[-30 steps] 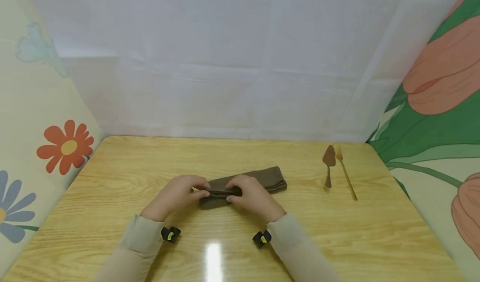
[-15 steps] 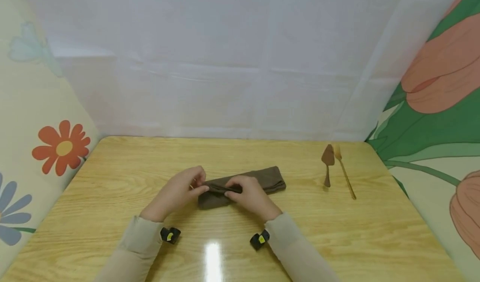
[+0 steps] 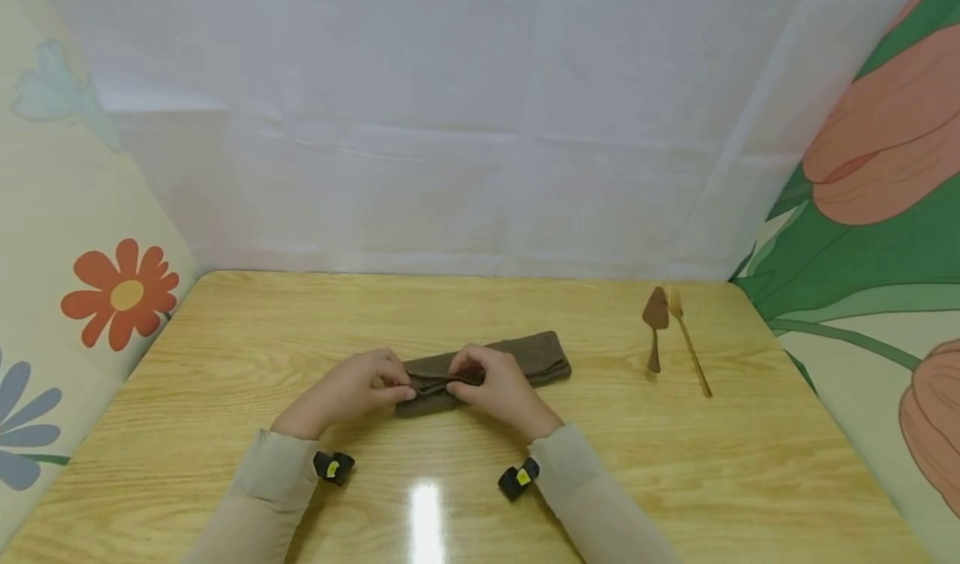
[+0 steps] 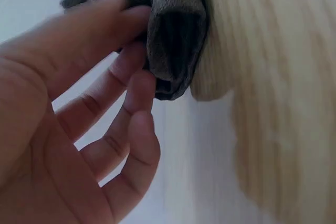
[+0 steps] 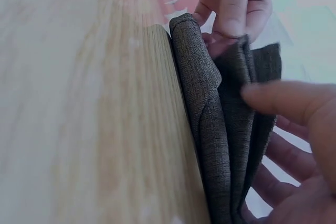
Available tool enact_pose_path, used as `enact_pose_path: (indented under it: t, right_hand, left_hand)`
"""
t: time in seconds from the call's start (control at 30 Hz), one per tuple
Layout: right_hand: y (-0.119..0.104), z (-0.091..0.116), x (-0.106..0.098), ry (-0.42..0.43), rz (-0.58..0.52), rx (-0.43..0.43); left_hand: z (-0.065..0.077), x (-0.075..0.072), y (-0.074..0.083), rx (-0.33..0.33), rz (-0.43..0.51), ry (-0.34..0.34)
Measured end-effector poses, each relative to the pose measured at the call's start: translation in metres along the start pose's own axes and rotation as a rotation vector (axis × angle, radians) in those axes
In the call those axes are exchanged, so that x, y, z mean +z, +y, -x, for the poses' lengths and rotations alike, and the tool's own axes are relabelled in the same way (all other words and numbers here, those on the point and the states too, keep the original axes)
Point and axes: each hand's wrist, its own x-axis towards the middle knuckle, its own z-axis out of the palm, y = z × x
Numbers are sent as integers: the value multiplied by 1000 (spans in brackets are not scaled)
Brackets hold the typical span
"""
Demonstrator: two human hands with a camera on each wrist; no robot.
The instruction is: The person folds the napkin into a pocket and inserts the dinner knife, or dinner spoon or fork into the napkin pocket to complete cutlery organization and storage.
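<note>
A dark brown cloth napkin (image 3: 536,354), folded into a long strip, lies slantwise on the table. At its left end my left hand (image 3: 356,389) pinches a raised fold between thumb and fingers. My right hand (image 3: 504,387) grips the same fold near the strip's middle. In the left wrist view the napkin (image 4: 176,35) has a rolled, hollow end, with the left fingertips (image 4: 140,85) against its side. Several upright layers of the napkin (image 5: 194,66) show in the right wrist view, the right thumb (image 5: 278,98) across them and the other fingers behind.
To the right, a cake server (image 3: 656,310) and a gold fork (image 3: 692,343) lie side by side on the wooden table (image 3: 637,464). A white sheet (image 3: 450,131) hangs behind the table, with flower-printed panels on both sides.
My left fingers lifted off the fold's end, then came back down onto it. The right hand keeps its hold in nearly the same place. The napkin strip stays where it lay.
</note>
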Motion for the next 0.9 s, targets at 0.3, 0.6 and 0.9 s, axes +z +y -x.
enact_pose_path:
  t: [0.3,0.6,0.9]
  right_hand:
    - [-2,-3,4,5,64,35]
    - [-1,-3,5,28,63,-1]
    - [3,-2,4,81,-34,-42]
  left_hand:
    - [0,2,-1,-51,61,61]
    - [-6,6,6,54,-183,-49]
    - [-4,9,12,163,-238,50]
